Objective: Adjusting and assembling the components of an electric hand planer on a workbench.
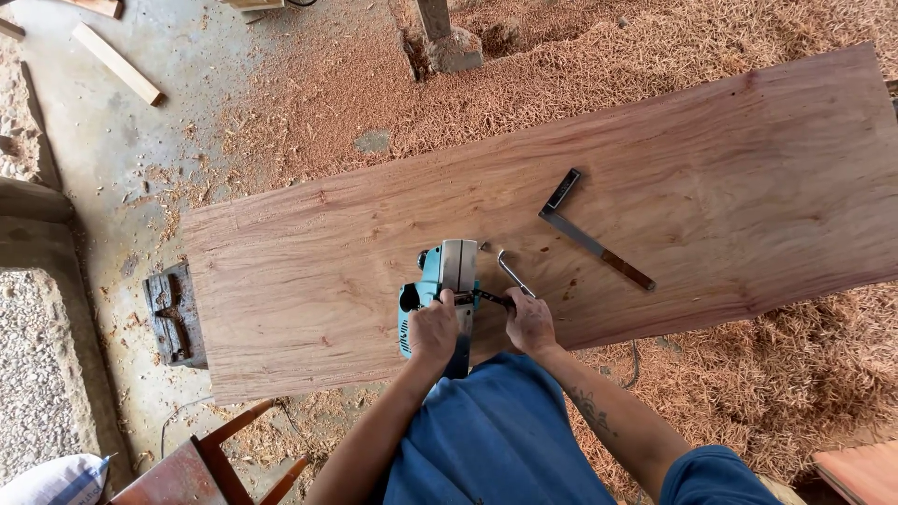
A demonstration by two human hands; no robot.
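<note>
- Left hand (433, 329) clamped over the near end of the teal electric planer (440, 292), knuckles up, forearm running in from the bottom edge.
- Right hand (529, 321) just right of the planer, grip closed on a small dark tool (491, 298) whose tip meets the planer's side; forearm bent in from the lower right.
- Planer rests on the wide reddish board (655, 206), at its near edge, left of the board's middle.
- Bent metal wrench (510, 271) lies on the board just right of the planer, close above the right hand.
- Metal try square (592, 236) lies further right of the planer, well apart from both hands.
- Nothing lies between the hands and the planer.
- Blue shirt (496, 440) fills the frame below the planer.
- Thick wood shavings (580, 65) cover the ground beyond and right of the board.
- Bare concrete floor (84, 140) left of the board, with a wooden offcut (117, 63) and a dark metal plate (174, 314).
- Reddish wooden chair (220, 458) below the board's left end.
</note>
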